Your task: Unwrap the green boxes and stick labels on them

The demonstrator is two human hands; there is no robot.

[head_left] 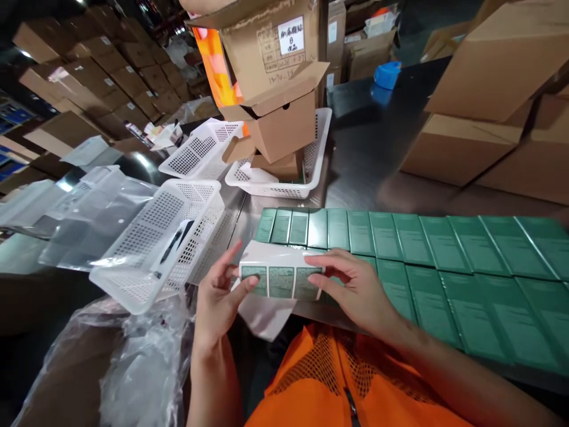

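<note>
Between my two hands is a white-backed strip of green labels (281,281), with three labels facing me. My left hand (222,290) pinches the strip's left end, thumb on the front and index finger raised beyond it. On the other end, the thumb and fingers of my right hand (351,284) are closed. A loose tail of white backing paper (267,317) hangs below the strip. Just behind and to the right, two rows of green boxes (402,234) lie side by side on the table; the strip and my right hand cover some of the near row.
White perforated baskets (128,296) stand at the left, one holding a dark object. Another basket (317,178) holds an open carton (282,127). Large cartons (466,148) sit at the right. A blue tape dispenser-like object (386,76) lies farther back. A plastic-lined box (146,367) is low left.
</note>
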